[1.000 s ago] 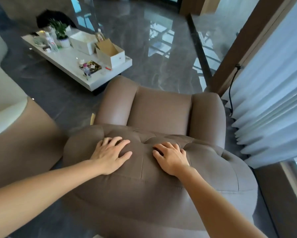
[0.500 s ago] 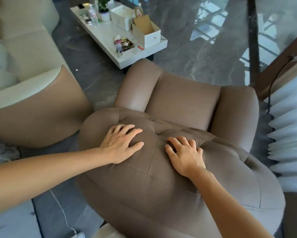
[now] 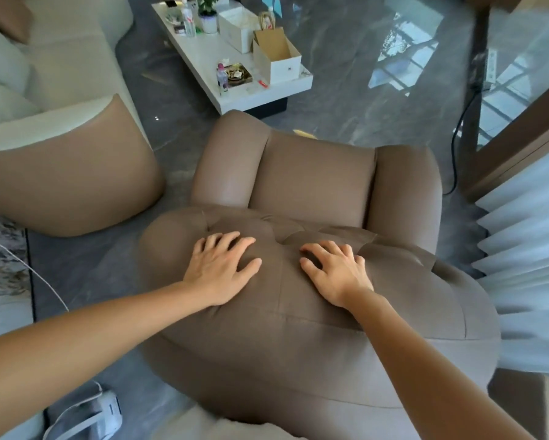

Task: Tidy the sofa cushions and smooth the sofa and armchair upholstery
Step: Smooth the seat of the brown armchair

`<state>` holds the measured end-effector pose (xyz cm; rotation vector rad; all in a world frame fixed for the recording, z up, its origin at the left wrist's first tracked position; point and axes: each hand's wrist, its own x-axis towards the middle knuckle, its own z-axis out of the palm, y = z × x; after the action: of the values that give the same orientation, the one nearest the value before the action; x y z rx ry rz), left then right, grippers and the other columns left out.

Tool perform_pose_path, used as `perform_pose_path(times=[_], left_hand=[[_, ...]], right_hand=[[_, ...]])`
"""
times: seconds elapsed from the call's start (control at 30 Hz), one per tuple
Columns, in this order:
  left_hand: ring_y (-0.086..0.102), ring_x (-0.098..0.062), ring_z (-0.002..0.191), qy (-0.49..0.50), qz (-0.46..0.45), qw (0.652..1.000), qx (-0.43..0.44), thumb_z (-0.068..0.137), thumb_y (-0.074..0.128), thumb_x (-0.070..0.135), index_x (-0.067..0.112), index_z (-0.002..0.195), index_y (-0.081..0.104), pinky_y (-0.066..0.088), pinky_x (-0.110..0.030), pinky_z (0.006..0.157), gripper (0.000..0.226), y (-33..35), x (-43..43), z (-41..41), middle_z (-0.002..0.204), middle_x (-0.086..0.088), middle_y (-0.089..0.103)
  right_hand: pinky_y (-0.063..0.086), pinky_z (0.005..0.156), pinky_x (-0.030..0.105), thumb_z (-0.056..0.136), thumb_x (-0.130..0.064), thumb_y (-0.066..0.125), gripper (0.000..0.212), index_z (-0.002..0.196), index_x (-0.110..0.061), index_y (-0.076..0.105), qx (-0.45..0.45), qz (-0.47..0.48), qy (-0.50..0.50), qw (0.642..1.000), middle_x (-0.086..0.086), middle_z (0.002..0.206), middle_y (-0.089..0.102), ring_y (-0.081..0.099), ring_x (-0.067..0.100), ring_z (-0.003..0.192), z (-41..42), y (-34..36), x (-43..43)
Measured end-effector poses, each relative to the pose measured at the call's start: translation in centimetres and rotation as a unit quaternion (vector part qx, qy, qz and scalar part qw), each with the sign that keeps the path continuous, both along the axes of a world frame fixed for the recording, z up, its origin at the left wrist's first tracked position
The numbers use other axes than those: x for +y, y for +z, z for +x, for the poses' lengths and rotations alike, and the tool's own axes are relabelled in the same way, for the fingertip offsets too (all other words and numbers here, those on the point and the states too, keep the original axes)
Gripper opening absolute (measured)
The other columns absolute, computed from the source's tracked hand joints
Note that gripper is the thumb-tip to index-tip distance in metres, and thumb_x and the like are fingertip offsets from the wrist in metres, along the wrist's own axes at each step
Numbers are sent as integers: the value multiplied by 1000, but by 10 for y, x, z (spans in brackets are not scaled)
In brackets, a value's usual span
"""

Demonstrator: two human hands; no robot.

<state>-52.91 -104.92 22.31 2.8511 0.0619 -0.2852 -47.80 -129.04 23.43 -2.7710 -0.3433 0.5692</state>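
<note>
A brown tufted armchair [image 3: 314, 185] fills the middle of the view, seen from behind and above its backrest. My left hand [image 3: 221, 268] lies flat on the top of the backrest, fingers spread, left of the centre seam. My right hand [image 3: 336, 271] rests on the same padded top to the right of the seam, fingers spread and slightly curled. Neither hand holds anything. A cream sofa [image 3: 54, 74] with a brown end panel stands at the left, with a pale cushion [image 3: 0, 58] partly in view on its seat.
A white coffee table [image 3: 235, 93] beyond the armchair carries boxes, bottles and a small plant. White pleated curtains [image 3: 527, 249] hang at the right beside a wooden frame and a black cable. A white device [image 3: 86, 414] and its cord lie on the grey floor at lower left.
The view has swung left and tilted, bringing the sofa and coffee table further into frame. Both hands stay flat on the backrest top, with fingers spread a little wider.
</note>
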Motion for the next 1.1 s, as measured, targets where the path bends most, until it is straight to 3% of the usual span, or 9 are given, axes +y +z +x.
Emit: perform_pose_path(times=[0.17, 0.53, 1.1], left_hand=[[31, -29, 134, 39, 0, 999, 21, 81, 16, 70, 41, 138, 36, 23, -52, 109, 66, -5, -62, -28, 151, 1, 36], [18, -36, 140, 41, -23, 997, 54, 79, 10, 75, 38, 146, 21, 15, -54, 111, 77, -1, -106, -13, 158, -3, 21], [31, -31, 133, 132, 20, 991, -9, 84, 14, 68, 32, 140, 33, 24, -50, 108, 69, -5, -236, 0, 149, -4, 36]], right_hand=[[30, 105, 42, 92, -57, 32, 44, 129, -43, 52, -2, -15, 29, 999, -13, 141, 51, 39, 20, 129, -4, 4, -57], [36, 103, 43, 95, -48, 37, 41, 129, -36, 57, -23, -27, 37, 999, -6, 140, 56, 46, 23, 128, 42, 8, -97], [32, 104, 42, 92, -50, 37, 41, 126, -38, 57, -19, -11, 120, 993, -9, 137, 57, 45, 21, 127, 103, 6, -195]])
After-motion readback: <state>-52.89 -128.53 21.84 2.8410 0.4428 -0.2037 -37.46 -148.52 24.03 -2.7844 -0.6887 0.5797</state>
